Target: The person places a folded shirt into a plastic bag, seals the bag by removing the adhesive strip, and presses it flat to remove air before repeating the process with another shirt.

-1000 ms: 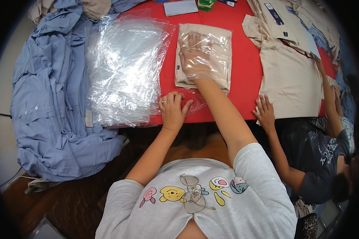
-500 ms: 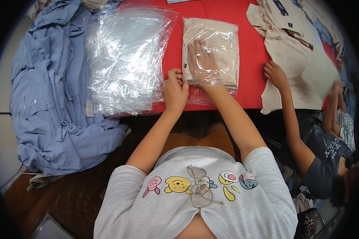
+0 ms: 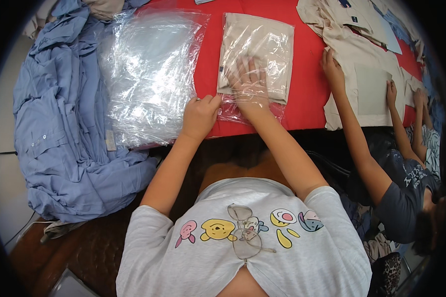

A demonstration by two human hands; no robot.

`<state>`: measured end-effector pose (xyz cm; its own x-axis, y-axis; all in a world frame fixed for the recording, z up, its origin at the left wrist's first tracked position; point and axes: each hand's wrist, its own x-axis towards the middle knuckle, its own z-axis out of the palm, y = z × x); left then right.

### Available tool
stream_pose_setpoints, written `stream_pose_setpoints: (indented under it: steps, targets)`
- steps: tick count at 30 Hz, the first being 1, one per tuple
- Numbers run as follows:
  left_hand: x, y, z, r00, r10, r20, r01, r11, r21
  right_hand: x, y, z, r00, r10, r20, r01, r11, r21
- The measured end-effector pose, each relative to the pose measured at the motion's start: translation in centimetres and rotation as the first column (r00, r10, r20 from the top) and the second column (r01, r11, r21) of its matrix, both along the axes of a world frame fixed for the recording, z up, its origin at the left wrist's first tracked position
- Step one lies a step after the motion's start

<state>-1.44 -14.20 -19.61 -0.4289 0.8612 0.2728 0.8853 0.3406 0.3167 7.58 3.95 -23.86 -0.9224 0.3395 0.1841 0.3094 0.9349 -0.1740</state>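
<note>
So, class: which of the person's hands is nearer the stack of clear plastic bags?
Left. The left hand sits beside the stack of clear plastic bags; the right hand presses the bagged beige garment, farther away.

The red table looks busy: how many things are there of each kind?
Bagged folded beige garment, under the right hand: 1
Stack of clear plastic bags, beside the left hand: 1
Heap of blue shirts: 1
Beige shirt spread out under another person's hands: 1
Total: 4

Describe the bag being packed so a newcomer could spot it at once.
On the red table, look at the near edge. The clear bag holding a folded beige garment lies under the right hand. Unlike the empty bags to its left, it is filled.
</note>
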Motion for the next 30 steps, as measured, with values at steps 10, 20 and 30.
stream_pose_setpoints:
  steps: [10,20,30]
  targets:
    - [-2.9,0.6,5.6,0.932,-0.06,0.358,0.252,0.817,-0.518,11.8,-0.7,5.1,0.884,0.446,0.138,-0.314,0.787,-0.531]
    - [0.4,9.0,-0.3,0.877,-0.479,-0.031,0.475,0.875,-0.094,15.4,-2.0,4.9,0.985,-0.11,-0.136,0.057,0.937,-0.344]
    - [1.4,10.4,-1.1,0.858,-0.513,0.004,0.502,0.838,-0.212,14.9,-0.7,4.2,0.971,-0.014,-0.237,-0.071,0.934,-0.349]
